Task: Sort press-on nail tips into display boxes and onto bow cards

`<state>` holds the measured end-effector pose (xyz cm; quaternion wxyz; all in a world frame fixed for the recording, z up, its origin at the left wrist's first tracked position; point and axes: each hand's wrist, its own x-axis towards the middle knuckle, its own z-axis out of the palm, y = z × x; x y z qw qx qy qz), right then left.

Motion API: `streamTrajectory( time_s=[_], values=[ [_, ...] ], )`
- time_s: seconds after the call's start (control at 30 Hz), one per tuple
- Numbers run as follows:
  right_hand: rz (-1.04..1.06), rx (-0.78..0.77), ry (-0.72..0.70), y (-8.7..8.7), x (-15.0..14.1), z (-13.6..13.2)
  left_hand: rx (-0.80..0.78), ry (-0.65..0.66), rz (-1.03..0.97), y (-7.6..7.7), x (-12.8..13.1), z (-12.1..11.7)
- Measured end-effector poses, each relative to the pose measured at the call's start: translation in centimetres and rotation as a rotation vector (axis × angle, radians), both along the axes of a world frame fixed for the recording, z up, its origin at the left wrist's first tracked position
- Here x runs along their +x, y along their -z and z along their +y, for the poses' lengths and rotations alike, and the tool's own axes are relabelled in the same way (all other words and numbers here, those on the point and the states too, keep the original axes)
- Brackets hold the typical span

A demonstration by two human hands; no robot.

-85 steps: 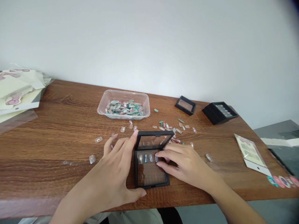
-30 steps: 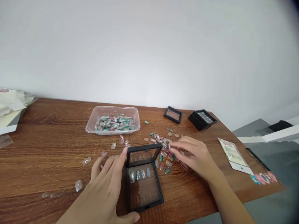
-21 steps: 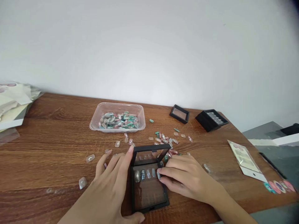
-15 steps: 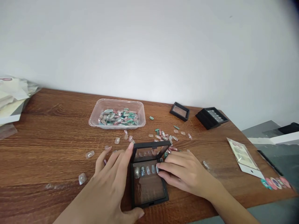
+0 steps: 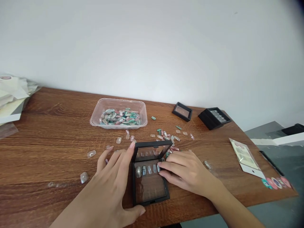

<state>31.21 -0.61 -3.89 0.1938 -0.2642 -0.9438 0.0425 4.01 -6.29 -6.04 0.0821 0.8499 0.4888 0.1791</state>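
Note:
A black display case point(image 5: 152, 193) with a clear-windowed lid point(image 5: 152, 152) raised lies on the table in front of me. Across its upper row sit several press-on nails point(image 5: 144, 170), clear and bluish. My left hand point(image 5: 111, 183) grips the case from the left, index finger at the lid's hinge corner and thumb at the front edge. At the right end of the row, my right hand point(image 5: 187, 171) pinches a clear press-on nail point(image 5: 158, 167) between thumb and fingertips, at the case's surface. Part of that nail is hidden by the fingers.
Behind stands a clear plastic tub point(image 5: 118, 126) of green and pink nails. Loose nails point(image 5: 166, 137) are scattered around the case. A small black frame point(image 5: 182, 111), a stacked black case point(image 5: 215, 118), a packaged card point(image 5: 247, 158) and papers point(image 5: 11, 98) lie farther out.
Both hands keep their hold, and the pinched nail stays at the row's right end. The whole view has shifted slightly, with things sitting a little higher.

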Motion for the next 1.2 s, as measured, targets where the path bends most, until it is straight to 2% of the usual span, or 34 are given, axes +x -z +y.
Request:
streamTrajectory(
  time_s=[0.7, 0.83, 0.9, 1.0, 1.1, 1.2],
  values=[
    [0.017, 0.008, -0.002, 0.0, 0.0, -0.1, -0.032, -0.001, -0.003, -0.1, 0.0, 0.0],
    [0.105, -0.002, 0.008, -0.4, 0.5, 0.1, -0.028, -0.003, 0.005, -0.2, 0.0, 0.0],
    [0.195, -0.002, 0.057, -0.6, 1.0, 0.4, -0.024, -0.005, 0.000, -0.2, -0.1, 0.0],
    [0.241, -0.023, 0.234, -0.9, 1.8, 1.2, -0.022, 0.003, -0.015, -0.2, -0.3, -0.1],
    [0.120, -0.069, 0.387, -0.9, 2.5, 2.0, -0.011, 0.005, -0.023, -0.2, -0.5, -0.2],
    [0.016, -0.125, 0.414, -0.7, 2.9, 2.5, -0.008, -0.003, -0.016, -0.3, -0.5, -0.1]
  ],
)
